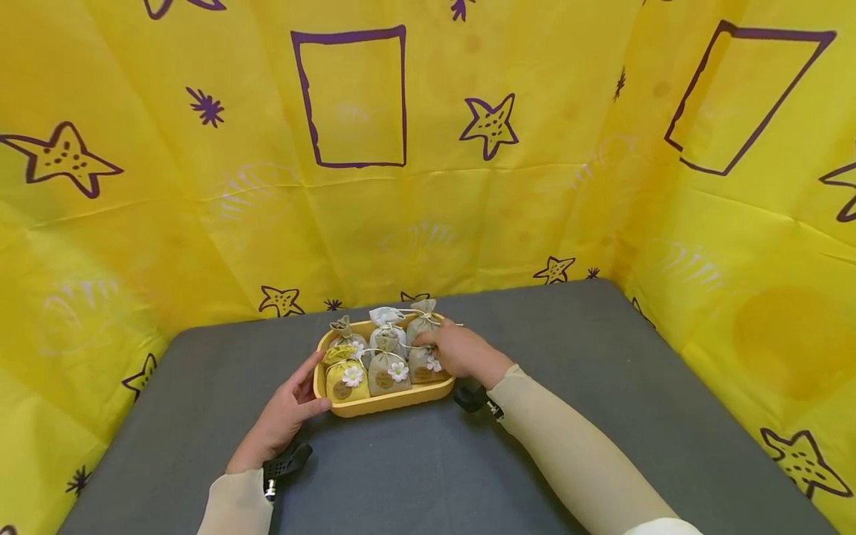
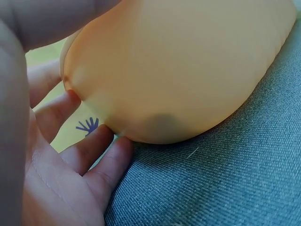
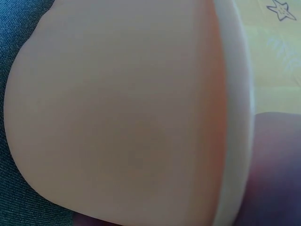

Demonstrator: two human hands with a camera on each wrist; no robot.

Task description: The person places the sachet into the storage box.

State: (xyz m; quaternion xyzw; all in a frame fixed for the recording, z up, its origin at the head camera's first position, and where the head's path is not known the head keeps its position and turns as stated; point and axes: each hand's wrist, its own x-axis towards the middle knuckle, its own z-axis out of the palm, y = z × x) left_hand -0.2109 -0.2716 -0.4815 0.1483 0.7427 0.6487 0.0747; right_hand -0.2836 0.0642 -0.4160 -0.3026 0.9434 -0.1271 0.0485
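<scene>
Several small drawstring sachets stand in two rows inside a yellow tray (image 1: 394, 407). At front left is a yellow sachet (image 1: 339, 392) with a white flower; beside it stands a beige sachet (image 1: 384, 384). A white sachet (image 1: 386, 318) is in the middle of the back row. My left hand (image 1: 284, 412) grips the tray's left end, thumb at the front corner, fingertips (image 2: 106, 134) against its side. Reaching over the right rim, my right hand (image 1: 466, 352) holds the back right beige sachet (image 1: 423, 307) between thumb and fingers, partly covering the front right sachet (image 1: 420, 371).
The tray rests on a grey cloth-covered table (image 1: 414, 468). Yellow printed fabric (image 1: 428, 200) hangs behind and at both sides. A black camera (image 1: 287, 461) is strapped at the left wrist, another camera (image 1: 471, 400) at the right.
</scene>
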